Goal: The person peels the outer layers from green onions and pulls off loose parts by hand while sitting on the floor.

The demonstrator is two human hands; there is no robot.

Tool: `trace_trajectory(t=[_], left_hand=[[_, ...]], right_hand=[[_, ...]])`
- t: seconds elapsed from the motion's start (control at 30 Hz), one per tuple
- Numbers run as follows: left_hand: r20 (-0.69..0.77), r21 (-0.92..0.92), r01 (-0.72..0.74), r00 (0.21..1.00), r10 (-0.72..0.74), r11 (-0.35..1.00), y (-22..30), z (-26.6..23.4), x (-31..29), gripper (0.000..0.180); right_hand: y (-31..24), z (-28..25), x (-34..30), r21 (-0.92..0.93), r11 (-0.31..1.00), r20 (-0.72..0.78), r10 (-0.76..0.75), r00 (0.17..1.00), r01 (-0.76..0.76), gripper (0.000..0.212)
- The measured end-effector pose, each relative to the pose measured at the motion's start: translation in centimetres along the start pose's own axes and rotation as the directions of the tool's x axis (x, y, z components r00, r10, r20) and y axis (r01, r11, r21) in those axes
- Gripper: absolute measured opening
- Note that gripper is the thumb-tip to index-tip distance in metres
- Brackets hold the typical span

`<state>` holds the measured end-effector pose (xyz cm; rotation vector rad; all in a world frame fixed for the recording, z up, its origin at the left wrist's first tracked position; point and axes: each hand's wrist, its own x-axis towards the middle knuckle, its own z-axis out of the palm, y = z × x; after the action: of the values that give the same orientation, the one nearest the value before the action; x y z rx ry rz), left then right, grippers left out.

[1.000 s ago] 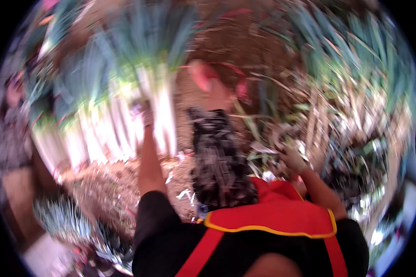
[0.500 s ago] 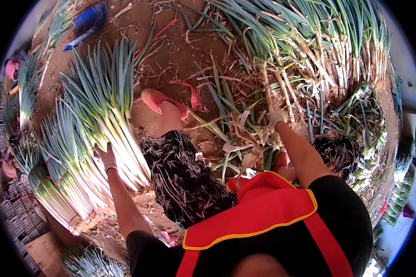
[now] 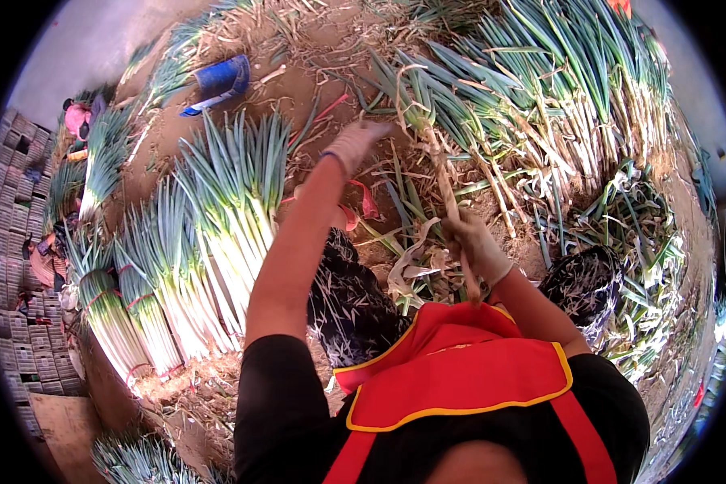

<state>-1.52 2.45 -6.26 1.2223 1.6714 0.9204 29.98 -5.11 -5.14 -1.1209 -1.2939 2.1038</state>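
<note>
Already, clean leeks (image 3: 246,210) line up ahead-left of your apron (image 3: 460,375), unpeeled leeks (image 3: 601,133) remain ahead-right, and straight ahead your right hand (image 3: 473,242) grips a single leek (image 3: 440,168), your left hand (image 3: 356,143) near it, fingers open.

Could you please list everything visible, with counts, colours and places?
Held leek: one, green and tan, centre
Tied leek bundles: two, green and white, left
Pale-stalked leeks: many, green and white, beside the bundles
Tan-stalked leeks: many, green and tan, upper right
Leaf scraps: many, green and pale, right
Plastic piece: one, blue, upper left
Stacked items: many, grey, far left
Panel: one, brown, lower left
Apron: one, red and yellow, lower middle
Left hand: one, pale-gloved, upper middle
Right hand: one, pale-gloved, around held leek
</note>
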Motion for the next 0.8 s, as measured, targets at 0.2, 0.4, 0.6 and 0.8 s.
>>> trace_trajectory(t=[0.2, 0.4, 0.6, 0.8], left_hand=[[0.11, -0.813, 0.217, 0.969, -0.223, 0.541, 2.5, 5.7, -1.0, 0.027], [0.136, -0.938, 0.11, 0.989, 0.057, 0.329, 4.8, 7.3, -3.6, 0.019], [0.087, -0.942, 0.093, 0.996, -0.033, 0.322, 6.0, 7.2, -3.0, 0.016], [-0.063, -0.931, -0.079, 0.996, 0.057, 0.357, 5.5, 7.3, -1.7, 0.018]], right_hand=[[7.2, 0.9, -3.2, -0.186, 0.964, -0.074, -0.206, 0.976, 0.189, 0.029], [-2.5, 0.7, 5.8, -0.181, 0.809, -0.109, -0.581, 0.806, 0.559, 0.035], [-8.8, 1.3, 12.5, -0.217, 0.802, 0.045, -0.561, 0.826, 0.557, 0.028], [-8.3, 2.0, 10.0, -0.664, 0.616, -0.104, -0.638, 0.763, 0.424, 0.024]])
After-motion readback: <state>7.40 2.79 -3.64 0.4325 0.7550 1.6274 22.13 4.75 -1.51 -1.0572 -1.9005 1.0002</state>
